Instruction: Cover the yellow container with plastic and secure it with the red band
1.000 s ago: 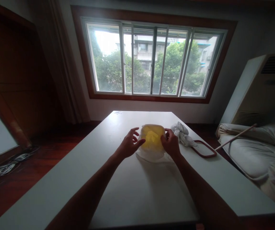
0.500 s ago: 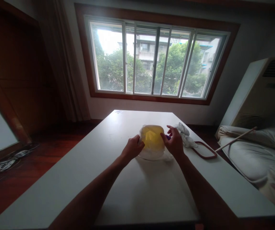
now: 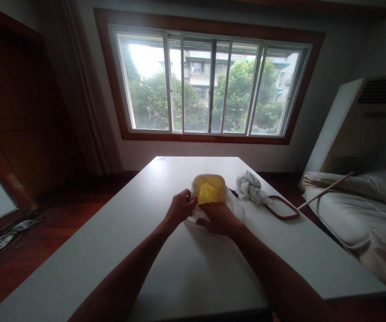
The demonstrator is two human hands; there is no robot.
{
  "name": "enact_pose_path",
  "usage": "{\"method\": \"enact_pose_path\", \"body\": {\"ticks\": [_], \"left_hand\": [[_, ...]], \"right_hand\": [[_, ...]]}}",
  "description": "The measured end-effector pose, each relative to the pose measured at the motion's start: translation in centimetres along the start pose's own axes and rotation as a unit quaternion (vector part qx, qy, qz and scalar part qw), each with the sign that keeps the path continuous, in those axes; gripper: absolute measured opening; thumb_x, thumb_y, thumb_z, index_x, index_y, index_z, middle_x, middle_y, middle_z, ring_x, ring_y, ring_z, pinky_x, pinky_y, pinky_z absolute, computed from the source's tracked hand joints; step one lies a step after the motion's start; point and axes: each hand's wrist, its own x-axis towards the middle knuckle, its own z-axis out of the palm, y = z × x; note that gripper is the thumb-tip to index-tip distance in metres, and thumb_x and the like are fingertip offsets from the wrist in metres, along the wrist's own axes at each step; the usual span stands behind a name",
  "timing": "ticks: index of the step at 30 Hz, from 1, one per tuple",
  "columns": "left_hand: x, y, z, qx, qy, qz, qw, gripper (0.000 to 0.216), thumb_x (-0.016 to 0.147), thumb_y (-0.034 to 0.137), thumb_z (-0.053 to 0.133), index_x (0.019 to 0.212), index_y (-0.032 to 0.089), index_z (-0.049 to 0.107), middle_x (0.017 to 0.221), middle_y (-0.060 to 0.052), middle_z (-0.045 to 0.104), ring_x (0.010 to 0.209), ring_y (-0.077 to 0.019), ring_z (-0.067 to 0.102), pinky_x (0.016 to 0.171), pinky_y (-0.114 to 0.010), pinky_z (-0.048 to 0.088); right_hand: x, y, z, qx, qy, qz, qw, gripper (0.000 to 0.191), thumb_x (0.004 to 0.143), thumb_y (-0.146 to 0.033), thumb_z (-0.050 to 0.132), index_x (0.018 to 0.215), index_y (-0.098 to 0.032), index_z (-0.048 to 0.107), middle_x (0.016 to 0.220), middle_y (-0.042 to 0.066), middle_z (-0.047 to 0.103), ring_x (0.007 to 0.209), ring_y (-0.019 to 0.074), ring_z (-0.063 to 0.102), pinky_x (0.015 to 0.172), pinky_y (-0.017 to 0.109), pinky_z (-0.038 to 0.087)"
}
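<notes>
A clear plastic bag with a yellow lump inside (image 3: 209, 191) lies in the middle of the white table (image 3: 166, 268). My left hand (image 3: 179, 209) is closed and pinches the bag's left edge. My right hand (image 3: 219, 218) lies knuckles-up across the near side of the bag, fingers curled onto the plastic. Both forearms reach in from the bottom of the view.
A crumpled white cloth (image 3: 250, 188) lies right of the bag, with a red-rimmed rectangular frame on a long handle (image 3: 282, 208) beside it. A bed with pale bedding (image 3: 357, 214) and a standing air conditioner (image 3: 361, 125) are at the right. A window (image 3: 209, 85) fills the far wall.
My right hand has moved from the bag's right side down and left onto its near edge. My left hand went from open to pinching the bag's left edge.
</notes>
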Motion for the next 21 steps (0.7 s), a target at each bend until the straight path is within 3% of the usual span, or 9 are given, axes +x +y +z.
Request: {"method": "enact_pose_path", "body": {"ticks": [4,7,10,13,15,17,21], "left_hand": [[0.0,-0.2,0.0,-0.013,0.000,-0.003,1.000,0.018,0.080,0.032,0.064,0.075,0.018,0.053,0.062,0.000,0.066,0.042,-0.0134,0.062,0.037,-0.019,0.046],[0.1,-0.4,0.0,-0.002,0.001,0.006,1.000,0.017,0.080,0.031,0.064,0.076,0.018,0.054,0.063,-0.001,0.067,0.042,-0.0140,0.063,0.036,-0.019,0.045],[0.2,-0.5,-0.3,-0.002,0.011,-0.001,1.000,0.016,0.079,0.029,0.064,0.075,0.018,0.054,0.063,-0.001,0.067,0.041,-0.0139,0.063,0.035,-0.018,0.044],[0.5,-0.6,-0.8,-0.008,0.022,-0.014,1.000,0.015,0.079,0.027,0.064,0.073,0.018,0.053,0.061,0.000,0.065,0.040,-0.0142,0.062,0.034,-0.019,0.044],[0.7,-0.7,-1.1,-0.018,0.024,-0.021,0.999,0.014,0.079,0.026,0.062,0.074,0.017,0.053,0.060,0.000,0.066,0.039,-0.0144,0.061,0.034,-0.020,0.045],[0.8,-0.9,-1.3,-0.027,0.023,-0.023,0.999,0.012,0.078,0.026,0.062,0.075,0.017,0.054,0.061,-0.001,0.066,0.038,-0.0142,0.060,0.034,-0.021,0.045],[1.1,-1.3,-1.4,-0.037,0.017,-0.016,0.999,0.011,0.077,0.026,0.062,0.080,0.017,0.057,0.062,-0.001,0.067,0.039,-0.0139,0.060,0.035,-0.022,0.047]], "right_hand": [[0.1,0.9,-0.2,-0.029,0.024,-0.004,0.999,0.033,0.090,-0.029,0.063,0.121,-0.017,0.065,0.110,0.012,0.074,0.100,0.0272,0.069,0.090,0.037,0.049],[0.0,1.2,-0.6,-0.017,0.048,-0.043,0.998,0.032,0.089,-0.033,0.067,0.117,-0.019,0.067,0.112,0.011,0.073,0.102,0.0263,0.068,0.095,0.039,0.048],[-0.3,2.0,-1.2,0.013,0.169,-0.074,0.983,0.055,0.085,-0.051,0.069,0.129,-0.019,0.061,0.130,0.012,0.065,0.122,0.0288,0.058,0.109,0.044,0.041],[-0.3,3.4,-1.1,0.031,0.260,-0.004,0.965,0.095,0.075,-0.067,0.071,0.150,-0.016,0.039,0.150,0.018,0.047,0.138,0.0353,0.044,0.114,0.053,0.035],[-0.2,4.7,-0.2,0.051,0.257,0.067,0.963,0.123,0.066,-0.071,0.075,0.158,-0.014,0.017,0.157,0.022,0.035,0.142,0.0405,0.037,0.114,0.059,0.033],[-0.1,6.0,1.0,0.082,0.218,0.118,0.965,0.137,0.062,-0.070,0.079,0.160,-0.014,0.002,0.159,0.024,0.030,0.142,0.0437,0.037,0.111,0.062,0.035],[0.2,7.9,3.3,0.127,0.156,0.126,0.971,0.127,0.068,-0.058,0.080,0.160,-0.015,0.002,0.159,0.022,0.030,0.141,0.0413,0.041,0.109,0.057,0.041]]}}
